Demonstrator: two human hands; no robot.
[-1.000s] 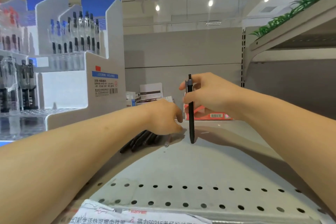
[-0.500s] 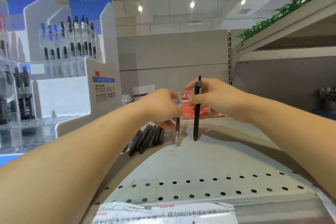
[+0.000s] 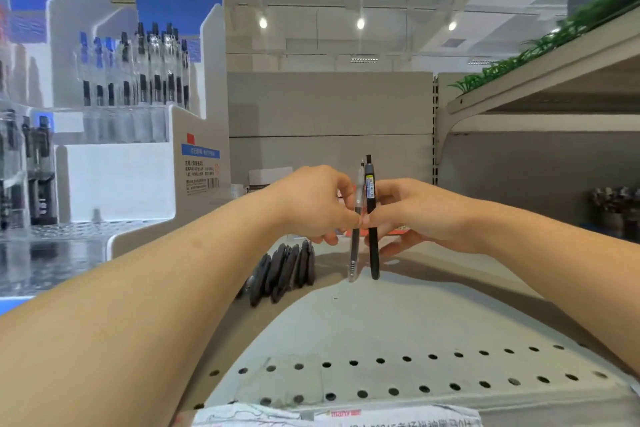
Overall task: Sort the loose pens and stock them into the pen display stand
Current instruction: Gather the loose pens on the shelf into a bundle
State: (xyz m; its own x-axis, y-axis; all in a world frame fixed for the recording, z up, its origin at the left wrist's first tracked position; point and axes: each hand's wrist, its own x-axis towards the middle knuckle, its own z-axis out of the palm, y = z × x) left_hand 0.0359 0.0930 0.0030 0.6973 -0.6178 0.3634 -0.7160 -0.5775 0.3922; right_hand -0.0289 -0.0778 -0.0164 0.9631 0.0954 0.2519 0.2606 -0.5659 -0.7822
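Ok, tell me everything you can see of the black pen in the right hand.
The black pen is slim, matte and opaque, plastic by the look, with a small clicker on top and a yellow and blue sticker on its upper barrel. It stands upright, its lower end at the grey shelf. The right hand pinches it mid-barrel. A clear pen, held by the left hand, stands close beside it.
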